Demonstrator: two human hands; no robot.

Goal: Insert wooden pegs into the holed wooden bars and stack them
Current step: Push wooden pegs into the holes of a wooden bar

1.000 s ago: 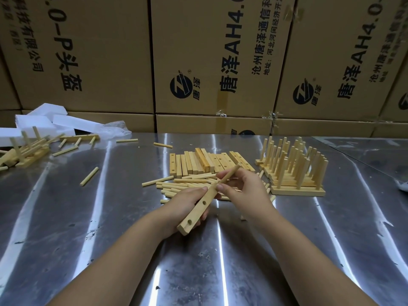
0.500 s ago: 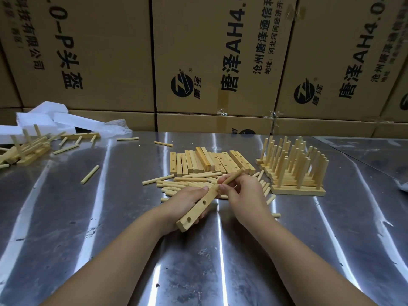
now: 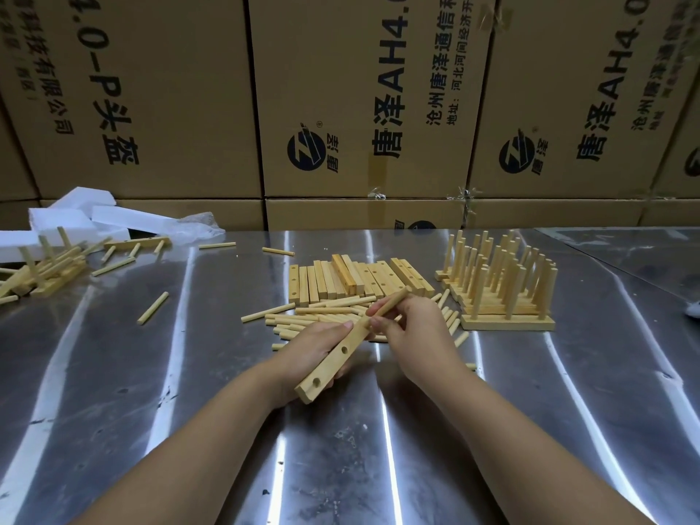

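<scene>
My left hand (image 3: 312, 348) grips a holed wooden bar (image 3: 331, 363) that slants toward me, two empty holes showing on its top face. My right hand (image 3: 411, 323) pinches a wooden peg (image 3: 392, 303) whose lower end meets the bar's far end. Behind the hands lie a heap of loose pegs (image 3: 303, 316) and a row of flat holed bars (image 3: 356, 278). To the right stands a stack of finished bars with upright pegs (image 3: 500, 286).
The work surface is a shiny metal table (image 3: 189, 392). Stray pegs (image 3: 152, 307) lie at the left, with more pegged bars (image 3: 45, 270) and white foam blocks (image 3: 75, 217) at the far left. Cardboard boxes (image 3: 363, 108) wall off the back.
The peg's lower end has come down onto the far end of the bar. Both hands have stayed almost in place.
</scene>
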